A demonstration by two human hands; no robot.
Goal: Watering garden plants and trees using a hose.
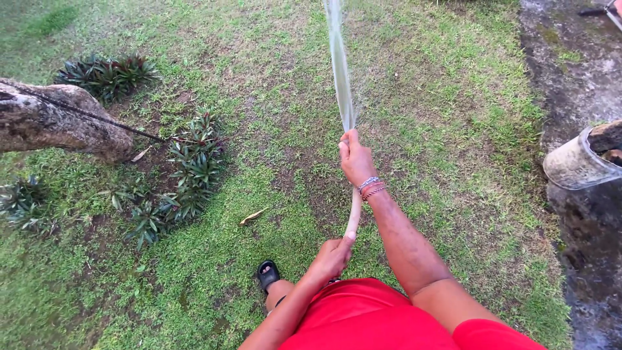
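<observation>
In the head view, the ground was a patchy lawn point(421, 116), green with bare brown spots, and a strip of dark wet soil ran down the three o'clock edge. A thick tree trunk point(52, 120) lay across the nine o'clock side, ringed by low spiky plants point(191, 168) that curved from ten o'clock towards eight. A pale, weathered pot point(573, 165) leaned in at three o'clock, and a dry yellow leaf point(253, 216) lay on the grass near the centre.

The person stood at six o'clock in red clothing, one black sandal point(267, 273) showing. A light-coloured hose point(354, 217) ran between the two hands. The right hand point(355, 159), with beaded bracelets point(371, 188) at the wrist, was clamped around the hose's front end near the centre of the frame. The left hand point(332, 258) gripped the hose lower down, towards six o'clock, well apart from the right. A clear water stream point(338, 65) shot from the right hand straight to twelve o'clock; the thumb possibly pressed over the opening, though this was hard to make out.
</observation>
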